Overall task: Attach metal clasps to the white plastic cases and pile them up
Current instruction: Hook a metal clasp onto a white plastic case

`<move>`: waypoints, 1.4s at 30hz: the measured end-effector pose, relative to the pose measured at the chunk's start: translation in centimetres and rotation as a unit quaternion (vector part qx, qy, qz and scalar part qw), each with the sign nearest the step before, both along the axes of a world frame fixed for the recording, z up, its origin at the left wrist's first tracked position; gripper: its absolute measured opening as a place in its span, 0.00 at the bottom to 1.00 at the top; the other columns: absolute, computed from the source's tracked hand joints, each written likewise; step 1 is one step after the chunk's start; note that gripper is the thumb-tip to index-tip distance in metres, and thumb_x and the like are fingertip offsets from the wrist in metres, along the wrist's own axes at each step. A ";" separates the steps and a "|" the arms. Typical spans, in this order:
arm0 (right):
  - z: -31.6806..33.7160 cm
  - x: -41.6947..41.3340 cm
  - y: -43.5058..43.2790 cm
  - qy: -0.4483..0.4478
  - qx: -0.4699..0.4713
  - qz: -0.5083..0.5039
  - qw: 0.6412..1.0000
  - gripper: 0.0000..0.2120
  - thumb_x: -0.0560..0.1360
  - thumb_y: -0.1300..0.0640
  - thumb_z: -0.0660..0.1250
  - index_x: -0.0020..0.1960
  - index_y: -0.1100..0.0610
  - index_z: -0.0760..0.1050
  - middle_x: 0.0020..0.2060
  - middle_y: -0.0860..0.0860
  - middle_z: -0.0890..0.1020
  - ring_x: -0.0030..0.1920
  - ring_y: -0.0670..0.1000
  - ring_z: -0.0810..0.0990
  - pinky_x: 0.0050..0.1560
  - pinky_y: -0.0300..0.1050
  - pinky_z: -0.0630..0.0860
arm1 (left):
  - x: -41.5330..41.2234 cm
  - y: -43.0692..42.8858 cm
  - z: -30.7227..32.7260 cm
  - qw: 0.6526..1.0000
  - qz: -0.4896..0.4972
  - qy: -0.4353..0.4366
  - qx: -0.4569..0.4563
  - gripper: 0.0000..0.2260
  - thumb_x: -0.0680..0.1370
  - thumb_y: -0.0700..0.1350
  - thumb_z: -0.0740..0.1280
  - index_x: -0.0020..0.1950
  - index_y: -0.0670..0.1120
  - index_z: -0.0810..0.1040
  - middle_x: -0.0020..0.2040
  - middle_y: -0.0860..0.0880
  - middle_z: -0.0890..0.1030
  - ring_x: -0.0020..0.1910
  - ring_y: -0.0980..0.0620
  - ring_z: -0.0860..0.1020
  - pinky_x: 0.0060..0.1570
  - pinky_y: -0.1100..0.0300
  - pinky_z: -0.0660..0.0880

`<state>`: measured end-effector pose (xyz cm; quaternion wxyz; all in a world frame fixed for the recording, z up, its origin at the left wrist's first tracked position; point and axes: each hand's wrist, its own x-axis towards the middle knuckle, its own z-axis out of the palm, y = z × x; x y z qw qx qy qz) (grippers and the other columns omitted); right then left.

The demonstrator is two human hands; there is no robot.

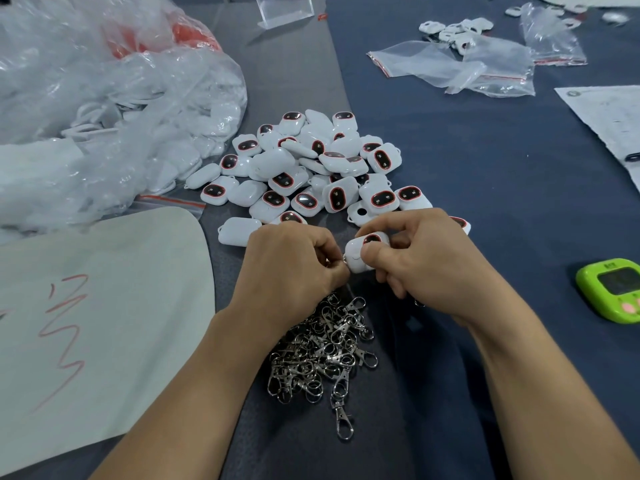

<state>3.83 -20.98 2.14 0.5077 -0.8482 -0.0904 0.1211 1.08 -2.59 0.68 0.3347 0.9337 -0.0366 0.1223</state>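
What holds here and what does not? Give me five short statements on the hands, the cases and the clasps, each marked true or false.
1. The right hand holds a white case. True.
2. The heap of clasps lies beyond the pile of cases, away from the person. False: the heap lies nearer the person, under the wrists, and the pile of cases is the farther of the two.
3. A green timer sits at the right edge of the view. True.
4. The left hand lies flat with straight fingers. False: its fingers are curled and pinch a metal clasp at the end of the white case.
5. A big plastic bag lies at the left. True.
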 end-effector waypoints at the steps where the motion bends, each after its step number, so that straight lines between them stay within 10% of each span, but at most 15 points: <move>1: -0.1 0.0 0.0 -0.009 -0.011 0.001 1.000 0.04 0.77 0.57 0.70 0.48 0.49 0.83 0.27 0.51 0.82 0.24 0.47 0.75 0.30 0.41 0.71 | -0.1 -0.1 0.1 1.000 -0.003 -0.010 0.006 0.03 0.64 0.51 0.75 0.34 0.53 0.84 0.28 0.57 0.80 0.30 0.59 0.78 0.37 0.57 0.77; 18: -0.1 0.4 -0.2 0.053 0.081 -0.016 0.995 0.05 0.77 0.61 0.70 0.48 0.53 0.84 0.28 0.56 0.81 0.22 0.49 0.72 0.27 0.36 0.70 | 0.2 0.4 -0.4 0.999 -0.008 -0.020 -0.049 0.04 0.65 0.51 0.76 0.37 0.56 0.85 0.31 0.60 0.80 0.31 0.60 0.78 0.34 0.63 0.75; 33: 0.7 0.4 -0.4 0.126 0.196 -0.008 0.972 0.07 0.81 0.63 0.66 0.52 0.59 0.84 0.29 0.57 0.79 0.22 0.49 0.68 0.26 0.39 0.64 | 1.1 1.6 -0.2 0.956 -0.056 0.057 -0.283 0.10 0.65 0.46 0.80 0.44 0.57 0.87 0.34 0.50 0.85 0.32 0.57 0.79 0.35 0.64 0.76; 42: 1.0 0.2 -0.4 0.126 0.190 -0.007 0.974 0.08 0.79 0.66 0.66 0.52 0.62 0.83 0.28 0.56 0.79 0.21 0.47 0.65 0.23 0.36 0.63 | 0.6 1.4 0.5 0.973 -0.048 0.047 -0.221 0.10 0.66 0.41 0.82 0.36 0.55 0.87 0.31 0.55 0.84 0.29 0.62 0.77 0.32 0.71 0.71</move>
